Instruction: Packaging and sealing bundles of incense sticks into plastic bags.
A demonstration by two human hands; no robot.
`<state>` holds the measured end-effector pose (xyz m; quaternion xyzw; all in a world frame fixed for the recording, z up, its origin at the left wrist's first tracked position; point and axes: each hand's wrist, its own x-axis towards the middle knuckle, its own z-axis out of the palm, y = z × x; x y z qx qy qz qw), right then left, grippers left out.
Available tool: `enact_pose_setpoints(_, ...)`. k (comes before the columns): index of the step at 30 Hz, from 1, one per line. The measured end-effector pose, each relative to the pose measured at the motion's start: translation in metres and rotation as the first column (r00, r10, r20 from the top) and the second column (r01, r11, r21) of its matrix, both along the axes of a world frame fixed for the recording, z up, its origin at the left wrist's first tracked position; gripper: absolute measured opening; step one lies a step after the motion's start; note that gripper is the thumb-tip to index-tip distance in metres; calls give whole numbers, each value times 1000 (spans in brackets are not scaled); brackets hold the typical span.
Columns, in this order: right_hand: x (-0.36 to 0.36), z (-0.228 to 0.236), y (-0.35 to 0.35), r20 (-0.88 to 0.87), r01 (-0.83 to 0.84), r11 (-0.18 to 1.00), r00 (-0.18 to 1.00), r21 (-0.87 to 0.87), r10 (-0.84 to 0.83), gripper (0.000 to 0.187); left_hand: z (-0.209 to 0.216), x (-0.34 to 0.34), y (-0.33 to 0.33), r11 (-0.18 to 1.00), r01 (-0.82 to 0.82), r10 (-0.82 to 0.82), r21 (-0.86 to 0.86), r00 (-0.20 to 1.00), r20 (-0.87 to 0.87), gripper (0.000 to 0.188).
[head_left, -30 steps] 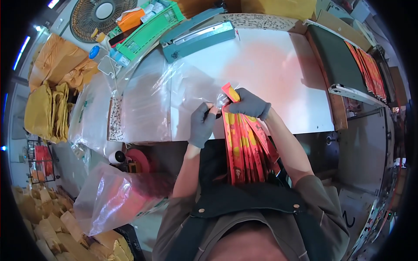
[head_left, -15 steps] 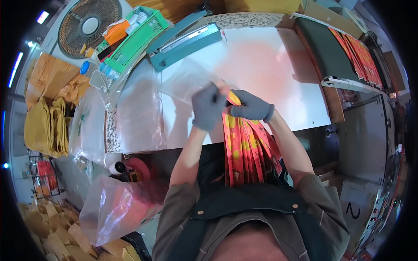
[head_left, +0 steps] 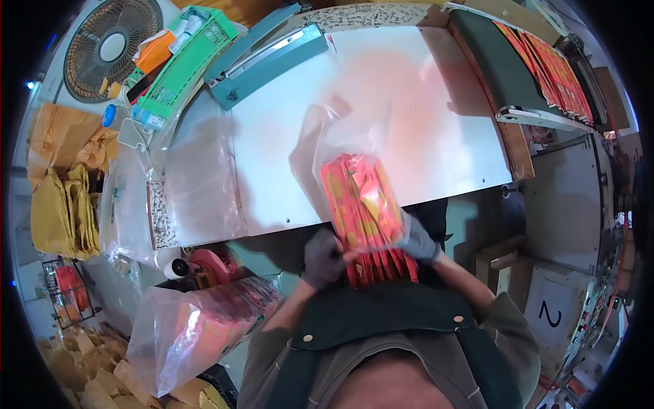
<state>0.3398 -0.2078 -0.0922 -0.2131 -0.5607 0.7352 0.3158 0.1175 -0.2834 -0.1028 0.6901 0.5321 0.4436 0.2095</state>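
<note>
A bundle of red-and-yellow folded paper packets (head_left: 381, 268) stands fanned in front of my chest. A clear plastic bag (head_left: 354, 140) covers its far part, and the bag's far end lies limp over the table's front area. The near ends of the packets stick out of the bag's mouth. On the left of the bundle, my gloved left hand (head_left: 321, 258) is closed, pinching the bag's edge by the mouth. My gloved right hand (head_left: 421, 238) grips the bag's right side, its fingers partly behind the plastic.
A white-topped table (head_left: 272, 184) spreads ahead. At its back stand a teal bag sealer (head_left: 269, 65), a green basket (head_left: 184, 68) and a fan (head_left: 112, 48). Clear bags (head_left: 204, 170) lie left. On the right, a dark conveyor belt (head_left: 480, 61) carries more red packets (head_left: 545, 71).
Both hands have come down toward my body and moved apart. The packets, hanging bare below my right hand before, now sit mostly inside the clear bag.
</note>
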Motion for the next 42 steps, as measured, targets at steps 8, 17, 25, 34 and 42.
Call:
enact_pose_setpoints(8, 30, 33, 26, 354, 2, 672, 849, 740, -392, 60, 59, -22, 36, 840, 379, -125, -389, 831, 541, 15)
enact_pose_setpoints(17, 22, 264, 98, 74, -130, -36, 747, 991, -661, 16, 274, -47, 143, 977, 27, -47, 211, 995, 91, 11)
enact_pose_setpoints(25, 7, 284, 115, 229, -100, 263, 820, 960, -525, 30, 256, -42, 152, 821, 325, -13, 469, 833, -553, 26)
enact_pose_setpoints(34, -70, 253, 153, 309, -348, -10, 847, 938, -433, 20, 216, -43, 136, 945, -36, -71, 326, 948, 310, 52)
enact_pose_setpoints(42, -165, 136, 353, 124, 135, 319, 728, 938, -674, 56, 88, -65, 200, 877, 290, 138, -384, 612, 778, 47)
